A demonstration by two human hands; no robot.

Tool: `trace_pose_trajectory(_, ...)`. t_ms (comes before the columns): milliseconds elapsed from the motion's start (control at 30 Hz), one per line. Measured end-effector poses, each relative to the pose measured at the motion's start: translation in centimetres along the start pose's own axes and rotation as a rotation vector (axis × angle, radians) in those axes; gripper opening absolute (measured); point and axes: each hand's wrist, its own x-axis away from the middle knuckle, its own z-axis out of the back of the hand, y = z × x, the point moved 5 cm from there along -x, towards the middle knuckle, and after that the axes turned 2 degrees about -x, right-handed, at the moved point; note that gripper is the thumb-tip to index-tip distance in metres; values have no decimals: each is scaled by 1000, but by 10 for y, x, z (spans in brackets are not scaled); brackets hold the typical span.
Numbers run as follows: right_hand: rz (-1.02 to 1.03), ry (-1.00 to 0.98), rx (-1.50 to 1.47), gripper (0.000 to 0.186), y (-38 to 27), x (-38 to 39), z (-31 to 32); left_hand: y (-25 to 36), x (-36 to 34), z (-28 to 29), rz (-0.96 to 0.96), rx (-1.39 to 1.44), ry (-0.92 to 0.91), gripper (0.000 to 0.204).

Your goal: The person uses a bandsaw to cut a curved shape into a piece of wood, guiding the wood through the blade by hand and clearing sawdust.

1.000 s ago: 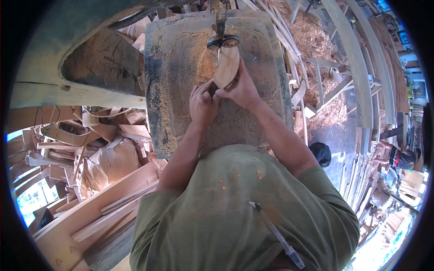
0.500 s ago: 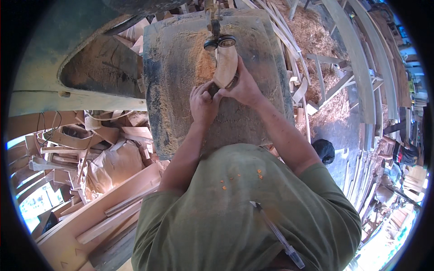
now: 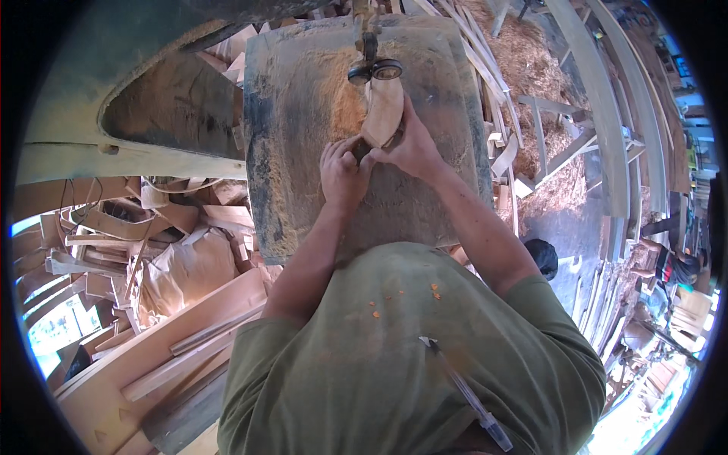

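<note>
A pale curved block of wood (image 3: 385, 114) lies on the sawdust-covered machine table (image 3: 288, 205), its far end right at the guide rollers (image 3: 374, 71) of what looks like a bandsaw. My right hand (image 3: 413, 149) wraps around the block's right side and near end, closed on it. My left hand (image 3: 345, 173) is closed at the near left corner of the block, fingers curled and thumb close to the right thumb. The blade itself is too thin to make out, and the block's underside is hidden.
The machine's large pale frame (image 3: 61, 144) fills the upper left. Wood offcuts (image 3: 182, 216) and long boards (image 3: 197, 326) crowd the left side. Timber beams (image 3: 607, 114) and shavings (image 3: 531, 68) lie to the right. Another person (image 3: 675, 262) is at the far right.
The whole view has shifted slightly. Both hands keep the same hold on the block, which stays against the rollers with hardly any visible movement.
</note>
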Motion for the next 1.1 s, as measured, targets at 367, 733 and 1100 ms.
trace_pose_trajectory(367,-26,-56,-61,117,11,-2,0,0,0,-1,-28,-39,35,31)
trace_pose_trajectory(733,20,-12,1,114,11,4,4,-58,-30,22,314,376,55,20)
trace_pose_trajectory(1100,-37,176,282,108,38,34,5,-73,-202,-45,391,805,-412,37)
